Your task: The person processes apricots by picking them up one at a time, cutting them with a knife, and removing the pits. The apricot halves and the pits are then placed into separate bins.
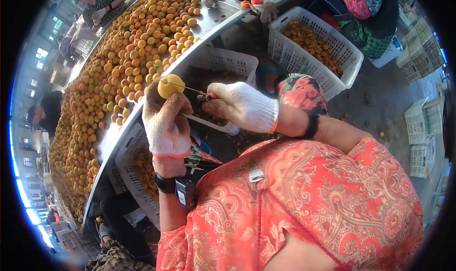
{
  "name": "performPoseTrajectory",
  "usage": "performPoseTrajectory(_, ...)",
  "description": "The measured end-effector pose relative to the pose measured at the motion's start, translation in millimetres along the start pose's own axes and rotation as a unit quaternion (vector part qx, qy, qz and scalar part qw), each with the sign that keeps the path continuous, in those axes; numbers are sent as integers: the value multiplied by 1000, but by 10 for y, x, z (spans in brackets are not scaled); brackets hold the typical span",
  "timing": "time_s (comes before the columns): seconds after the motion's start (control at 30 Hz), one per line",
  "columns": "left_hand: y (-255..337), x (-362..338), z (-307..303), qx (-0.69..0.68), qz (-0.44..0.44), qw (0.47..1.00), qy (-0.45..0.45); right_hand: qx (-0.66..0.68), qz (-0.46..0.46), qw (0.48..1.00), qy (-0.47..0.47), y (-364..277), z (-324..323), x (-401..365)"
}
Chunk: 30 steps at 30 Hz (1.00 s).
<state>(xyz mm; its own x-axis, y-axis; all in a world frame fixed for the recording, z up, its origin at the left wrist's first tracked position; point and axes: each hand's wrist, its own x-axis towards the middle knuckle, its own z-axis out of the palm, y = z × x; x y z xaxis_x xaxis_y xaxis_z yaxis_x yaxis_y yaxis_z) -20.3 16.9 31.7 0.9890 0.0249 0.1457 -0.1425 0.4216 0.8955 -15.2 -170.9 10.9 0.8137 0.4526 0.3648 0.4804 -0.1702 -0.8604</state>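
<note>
A yellow apricot (171,86) sits in the fingers of my left hand (165,121), which wears a stained white knit glove and is closed around the fruit. My right hand (246,105), gloved the same way, grips a small knife (194,90) by its reddish handle. The thin blade points left and its tip end meets the apricot's side. Both hands are held above a white plastic crate (247,62) beside the table's edge. Part of the knife handle is hidden by the right glove.
Heaped apricots (137,47) cover much of the metal table (209,21). A white crate (280,50) of orange pieces stands at upper right, and another crate (126,159) is below the table edge. Co-workers sit around the table; stacked crates (420,123) line the right.
</note>
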Motion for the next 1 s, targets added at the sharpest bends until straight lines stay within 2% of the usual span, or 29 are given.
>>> performPoseTrajectory(0.1,-14,-28,134,-28,9,1000,-1,-1,41,999,-13,-42,-24,-20)
performPoseTrajectory(0.37,-127,-39,300,-59,34,998,7,-90,47,995,18,-36,40,-34)
performPoseTrajectory(0.43,-158,-67,293,-110,-26,993,-22,-101,68,992,19,-45,51,-47)
performPoseTrajectory(0.47,-211,-36,274,-110,-27,993,-23,-122,67,990,21,-17,67,-46)
performPoseTrajectory(0.53,-335,56,245,-220,-84,971,47,-143,67,987,23,58,108,-39)
performPoseTrajectory(0.57,-365,74,250,-221,-85,970,48,-150,68,986,35,110,133,-36)
performPoseTrajectory(0.63,-402,88,299,-181,-66,975,108,-157,73,984,46,154,150,-21)
performPoseTrajectory(0.77,-466,174,145,-204,-76,974,61,-171,76,981,53,196,168,20)
performPoseTrajectory(0.83,-499,238,147,-135,4,988,72,-176,76,980,52,253,178,28)
performPoseTrajectory(0.87,-528,251,116,-136,1,988,72,-199,78,976,35,284,176,38)
performPoseTrajectory(0.93,-581,259,41,-255,-168,943,131,-220,82,972,15,348,208,31)
performPoseTrajectory(1.0,-582,257,53,-229,-144,957,107,-203,80,975,28,389,240,58)
